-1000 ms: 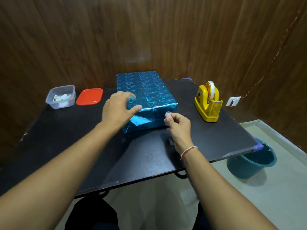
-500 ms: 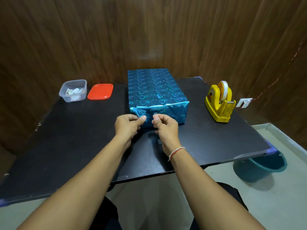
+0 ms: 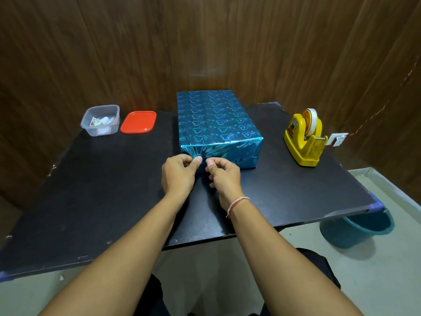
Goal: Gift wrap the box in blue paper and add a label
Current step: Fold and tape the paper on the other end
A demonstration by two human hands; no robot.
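**Both hands meet at the near end of the wrapped box**

Two bare forearms reach from the near edge across the matte black rectangular tabletop point(image 3: 91, 190). The left hand point(image 3: 178, 174) and the right hand point(image 3: 224, 176), which wears a thin red-and-white thread bracelet point(image 3: 237, 204) at the wrist, sit side by side, almost touching, right against the near end face of the box. Each hand has its fingers curled with thumb and forefinger drawn together in a pinch; whatever lies between the fingertips is too small to tell, and the hands hide the lower left part of that end face.

The rectangular box wrapped in shiny blue heart-patterned paper point(image 3: 216, 119) lies flat at the table's middle, its long side running away towards the far edge.

To the right, well apart, stands a yellow plastic tape dispenser with a white roll point(image 3: 304, 137). At the far left sit a flat red plastic lid point(image 3: 138, 122) and, just beside it, a clear plastic tub holding small paper pieces point(image 3: 100, 120). A teal plastic bucket point(image 3: 357, 229) stands on the floor past the table's right corner. Dark wood panelling point(image 3: 114, 53) closes the back.
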